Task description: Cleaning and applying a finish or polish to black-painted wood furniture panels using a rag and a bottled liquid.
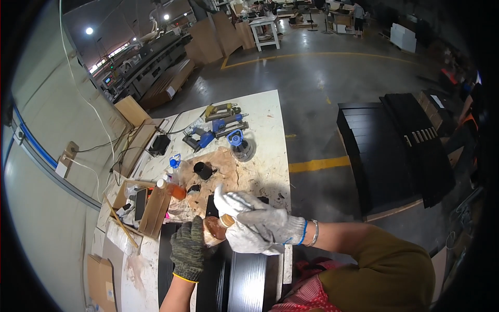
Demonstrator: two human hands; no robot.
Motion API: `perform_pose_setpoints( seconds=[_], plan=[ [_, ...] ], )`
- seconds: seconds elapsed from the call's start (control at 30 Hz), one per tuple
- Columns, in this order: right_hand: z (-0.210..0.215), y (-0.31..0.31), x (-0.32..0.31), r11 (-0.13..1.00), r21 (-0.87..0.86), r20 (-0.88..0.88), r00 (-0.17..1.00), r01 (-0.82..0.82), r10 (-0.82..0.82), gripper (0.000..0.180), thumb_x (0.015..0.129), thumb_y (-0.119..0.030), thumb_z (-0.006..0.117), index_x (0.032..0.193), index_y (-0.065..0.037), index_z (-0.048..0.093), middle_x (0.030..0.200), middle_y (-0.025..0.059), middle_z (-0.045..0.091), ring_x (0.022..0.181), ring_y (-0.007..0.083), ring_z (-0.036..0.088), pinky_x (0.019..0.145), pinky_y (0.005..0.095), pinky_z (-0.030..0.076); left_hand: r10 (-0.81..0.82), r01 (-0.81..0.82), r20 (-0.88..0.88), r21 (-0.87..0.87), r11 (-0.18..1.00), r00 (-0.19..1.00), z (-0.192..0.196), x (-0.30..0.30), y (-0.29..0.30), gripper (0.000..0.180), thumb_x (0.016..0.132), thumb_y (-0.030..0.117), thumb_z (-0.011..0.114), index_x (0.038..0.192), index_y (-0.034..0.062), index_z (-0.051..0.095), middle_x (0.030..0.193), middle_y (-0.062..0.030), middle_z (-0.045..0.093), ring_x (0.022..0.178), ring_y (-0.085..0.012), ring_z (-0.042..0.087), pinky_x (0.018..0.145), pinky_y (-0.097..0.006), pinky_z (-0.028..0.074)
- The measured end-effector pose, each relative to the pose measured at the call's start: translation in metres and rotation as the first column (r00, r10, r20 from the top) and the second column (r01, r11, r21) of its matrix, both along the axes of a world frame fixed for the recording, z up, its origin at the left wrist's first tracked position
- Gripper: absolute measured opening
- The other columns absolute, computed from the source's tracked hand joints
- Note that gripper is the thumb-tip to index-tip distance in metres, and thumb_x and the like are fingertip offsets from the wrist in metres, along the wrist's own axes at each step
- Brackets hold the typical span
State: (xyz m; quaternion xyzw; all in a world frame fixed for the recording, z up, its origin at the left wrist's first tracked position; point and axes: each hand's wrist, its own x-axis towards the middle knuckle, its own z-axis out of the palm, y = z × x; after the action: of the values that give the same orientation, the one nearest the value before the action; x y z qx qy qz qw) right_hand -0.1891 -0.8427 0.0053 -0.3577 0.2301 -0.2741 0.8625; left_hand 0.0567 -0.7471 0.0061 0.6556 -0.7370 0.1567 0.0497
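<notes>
Head view | small brownish translucent-plastic bottle, above near end of flat white bench | green-gloved left hand grasps it; white-gloved right hand clutches bunched white cloth | probably light, squeezable, slippery; grip mid-body

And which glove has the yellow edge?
The dark green glove, on the left hand. The white glove, on the right hand, has a blue edge instead.
</notes>
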Motion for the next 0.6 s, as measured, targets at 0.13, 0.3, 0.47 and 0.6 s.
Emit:
perform_pose_setpoints(
  seconds=[0.13,0.3,0.47,0.6],
  plan=[
    [-0.023,0.015,0.005,0.997,0.000,0.189,0.979,-0.073,0.072,0.060,0.101,-0.011,0.056,0.155,-0.008,0.029,0.147,0.0070,0.045,0.131,0.0137,0.047,0.110,0.0280,0.040,-0.029,0.026,0.072,0.041,0.999,0.997,0.003,-0.002,0.016,0.080,0.068,0.044,0.081,0.129,-0.0001,0.054,0.107,-0.0181,0.063,0.095,-0.0356,0.062,0.084,-0.048,0.047],
    [-0.023,0.032,0.002,0.997,0.037,0.224,0.973,-0.067,0.057,0.064,0.103,-0.018,0.054,0.157,-0.007,0.022,0.146,0.0094,0.045,0.129,0.0170,0.050,0.111,0.0281,0.042,-0.088,0.093,0.193,-0.016,0.996,0.977,0.029,-0.008,0.041,0.054,0.071,0.023,0.064,0.123,0.0075,0.061,0.100,-0.0122,0.061,0.094,-0.0315,0.060,0.080,-0.045,0.049],
    [-0.057,0.014,0.010,0.932,0.240,0.359,0.917,-0.271,0.175,0.046,0.108,-0.029,0.035,0.148,-0.006,0.037,0.142,0.0141,0.052,0.124,0.0238,0.058,0.104,0.0370,0.050,-0.146,0.163,0.244,-0.052,0.985,0.959,0.023,0.003,0.042,0.049,0.073,0.027,0.073,0.116,0.0080,0.061,0.103,-0.0124,0.063,0.099,-0.0310,0.063,0.080,-0.044,0.052],
    [-0.057,0.015,0.007,0.870,0.368,0.593,0.803,-0.328,0.052,0.053,0.108,-0.032,0.033,0.154,-0.006,0.030,0.149,0.0192,0.045,0.133,0.0332,0.050,0.113,0.0473,0.039,-0.134,0.145,0.255,-0.026,0.989,0.958,0.038,-0.005,0.033,0.047,0.077,0.023,0.068,0.122,0.0094,0.060,0.104,-0.0115,0.064,0.100,-0.0308,0.063,0.080,-0.044,0.051]
  ],
)
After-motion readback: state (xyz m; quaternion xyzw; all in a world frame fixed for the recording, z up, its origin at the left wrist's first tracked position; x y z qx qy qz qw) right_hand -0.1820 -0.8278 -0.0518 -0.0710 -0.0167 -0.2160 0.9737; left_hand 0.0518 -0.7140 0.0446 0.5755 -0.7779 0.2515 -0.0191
